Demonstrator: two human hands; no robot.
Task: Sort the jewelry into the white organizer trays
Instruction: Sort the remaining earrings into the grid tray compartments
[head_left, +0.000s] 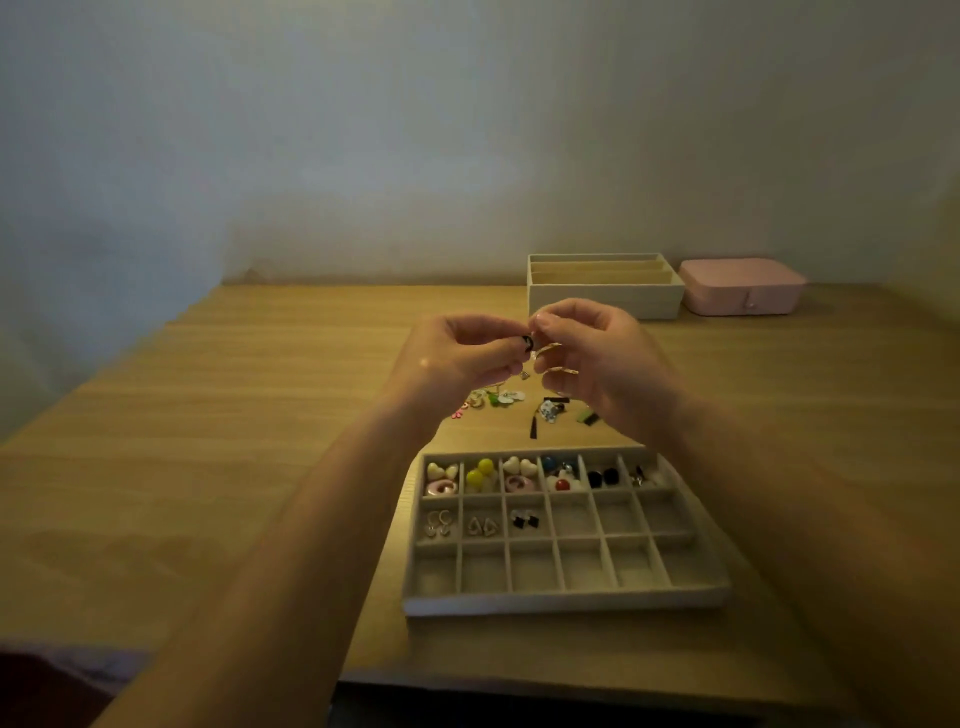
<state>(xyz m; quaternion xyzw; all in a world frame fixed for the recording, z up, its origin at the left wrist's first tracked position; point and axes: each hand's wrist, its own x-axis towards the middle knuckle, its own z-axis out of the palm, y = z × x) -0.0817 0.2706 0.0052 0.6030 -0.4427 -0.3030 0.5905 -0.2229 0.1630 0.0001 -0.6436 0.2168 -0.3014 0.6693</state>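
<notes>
The left hand (457, 356) pinches a black piece (528, 342); the right hand (597, 358) grips gold hoops (551, 351). Step, apparently: separating pieces. Next: lower each into an empty tray (566, 598) compartment.

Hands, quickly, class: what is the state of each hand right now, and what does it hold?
Left hand: closed, fingers pinching a small black piece.
Right hand: closed, fingers holding gold hoops.
</notes>
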